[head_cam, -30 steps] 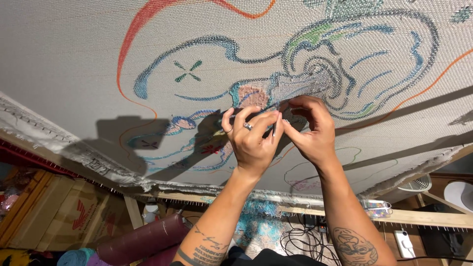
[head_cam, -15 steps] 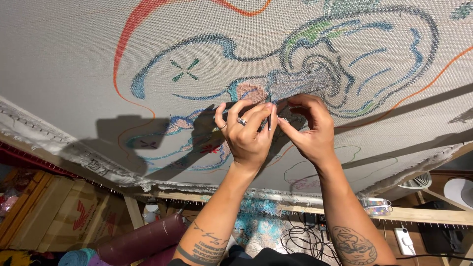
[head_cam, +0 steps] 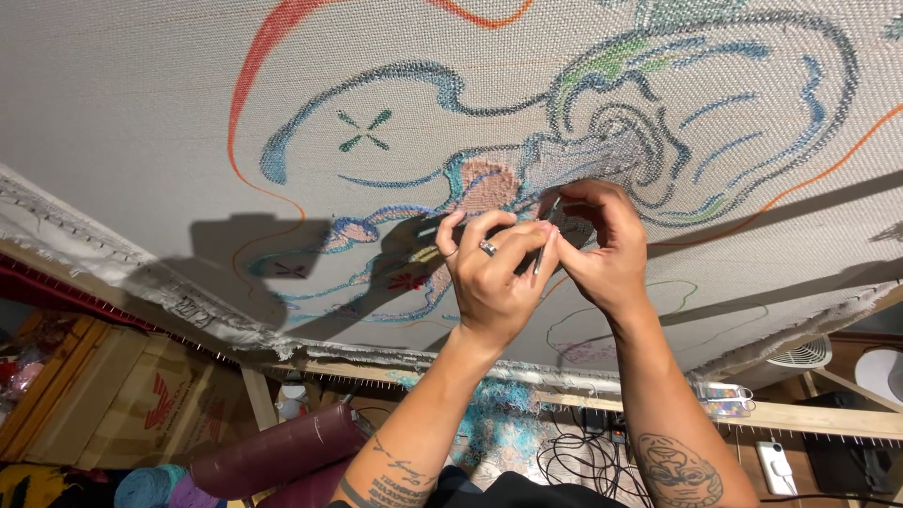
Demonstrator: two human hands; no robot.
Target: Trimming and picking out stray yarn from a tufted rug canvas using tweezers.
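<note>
Thin metal tool (head_cam: 543,243), slim and silvery, standing nearly upright, tilting slightly right, tip lying against stretched cloth (head_cam: 141,103). Cloth pale, woven, hanging taut on wooden frame, carrying blue, green, orange outlines and small pink filled patch (head_cam: 487,183) just beside tool tip.

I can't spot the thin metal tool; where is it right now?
In the head view, the thin metal tool sits near centre, pinched between the left hand and right hand, just below the pink patch on the stretched cloth.
</note>
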